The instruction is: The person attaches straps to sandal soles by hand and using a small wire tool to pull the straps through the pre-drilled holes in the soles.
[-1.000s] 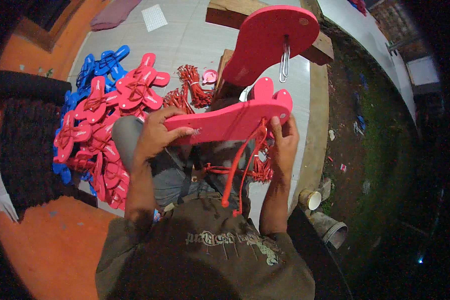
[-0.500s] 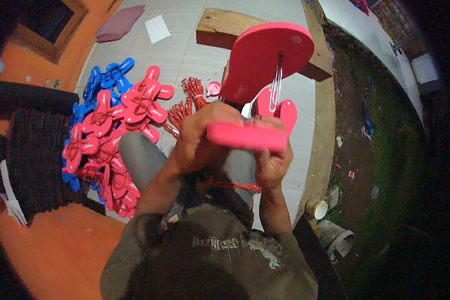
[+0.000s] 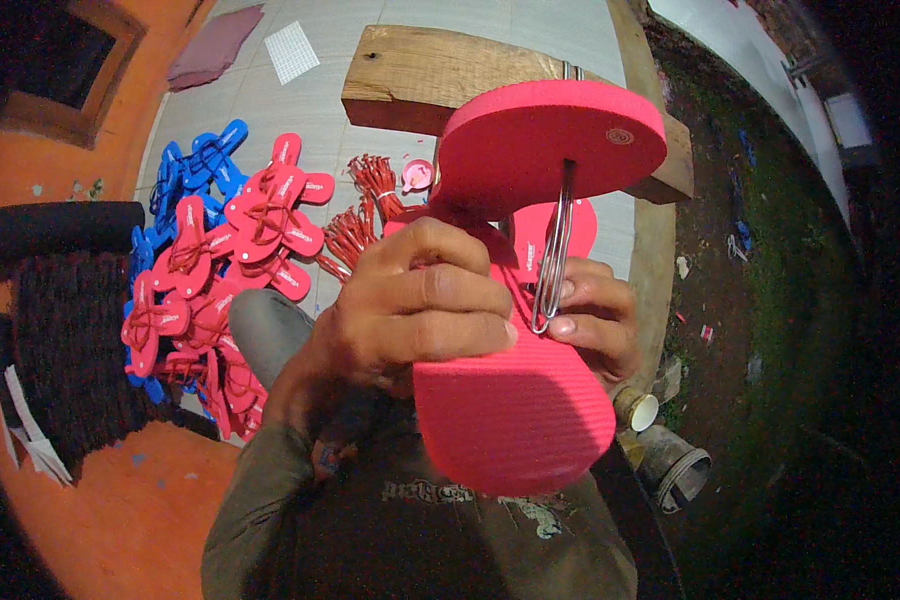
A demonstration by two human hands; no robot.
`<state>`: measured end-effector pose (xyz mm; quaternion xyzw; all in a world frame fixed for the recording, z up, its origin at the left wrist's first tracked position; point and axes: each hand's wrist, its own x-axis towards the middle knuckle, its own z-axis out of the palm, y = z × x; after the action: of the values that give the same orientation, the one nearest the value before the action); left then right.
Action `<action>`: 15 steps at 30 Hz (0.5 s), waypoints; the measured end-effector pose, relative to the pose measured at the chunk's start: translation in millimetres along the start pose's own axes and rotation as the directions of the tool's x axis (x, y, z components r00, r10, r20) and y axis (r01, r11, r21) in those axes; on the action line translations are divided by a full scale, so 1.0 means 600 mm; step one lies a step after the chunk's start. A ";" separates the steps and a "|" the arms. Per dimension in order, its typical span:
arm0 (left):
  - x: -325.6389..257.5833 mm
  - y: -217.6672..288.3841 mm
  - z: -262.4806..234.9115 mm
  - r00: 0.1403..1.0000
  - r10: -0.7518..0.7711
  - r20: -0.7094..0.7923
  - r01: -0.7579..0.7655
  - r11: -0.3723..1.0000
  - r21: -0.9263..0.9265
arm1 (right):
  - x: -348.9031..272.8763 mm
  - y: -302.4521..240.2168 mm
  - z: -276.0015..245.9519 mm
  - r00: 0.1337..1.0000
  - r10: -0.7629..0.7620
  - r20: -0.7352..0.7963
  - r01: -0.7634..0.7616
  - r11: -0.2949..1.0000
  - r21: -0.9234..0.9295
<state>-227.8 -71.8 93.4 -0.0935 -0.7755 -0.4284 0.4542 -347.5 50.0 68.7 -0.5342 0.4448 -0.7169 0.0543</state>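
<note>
A pink foam flip-flop sole point(image 3: 518, 400) is raised close to the camera, its textured face toward me. My left hand point(image 3: 410, 310) wraps over its upper edge from the left. My right hand point(image 3: 595, 320) grips it from the right, fingertips beside a long metal wire hook point(image 3: 552, 255). The hook passes through a second pink sole point(image 3: 550, 150) standing upright behind the first. Whether my right fingers also pinch the hook I cannot tell.
A heap of finished red flip-flops point(image 3: 240, 260) and blue flip-flops point(image 3: 185, 175) lies on the tiled floor at left. Red straps point(image 3: 365, 205) lie near a thick wooden plank point(image 3: 410, 75). A stack of dark soles point(image 3: 65, 340) is at far left; cups point(image 3: 660, 440) stand at right.
I have lifted the pink sole closer to the camera and tipped it so its flat face points at me. My left hand moved over its top edge.
</note>
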 end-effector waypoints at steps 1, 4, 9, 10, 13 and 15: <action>0.003 -0.002 0.001 1.000 0.003 0.001 -0.003 1.000 -0.013 | 0.001 0.000 0.001 1.000 0.000 -0.010 0.000 1.000 -0.022; 0.005 -0.007 0.002 0.999 -0.026 -0.029 0.028 0.998 0.065 | 0.006 -0.015 0.007 0.987 0.136 -0.089 -0.131 0.989 0.063; 0.035 -0.033 0.044 0.871 -0.142 -0.471 0.368 0.823 0.433 | 0.039 -0.002 0.025 0.855 0.341 -0.391 -0.441 0.874 -0.203; 0.062 -0.038 0.051 0.839 -0.033 -0.543 0.377 0.755 0.537 | 0.063 0.015 0.008 0.844 0.393 -0.365 -0.515 0.784 -0.346; 0.039 -0.035 0.029 0.780 0.093 -0.619 0.378 0.718 0.585 | 0.055 0.021 0.028 0.834 0.405 -0.374 -0.530 0.777 -0.340; -0.028 -0.056 0.025 0.752 -0.213 -0.624 0.539 0.744 0.395 | -0.019 0.066 0.035 0.846 0.369 -0.385 -0.501 0.796 -0.339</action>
<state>-245.6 -77.2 57.5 0.3323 -0.7058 -0.2800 0.5595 -341.2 20.7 33.8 -0.2998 0.7053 -0.6415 0.0333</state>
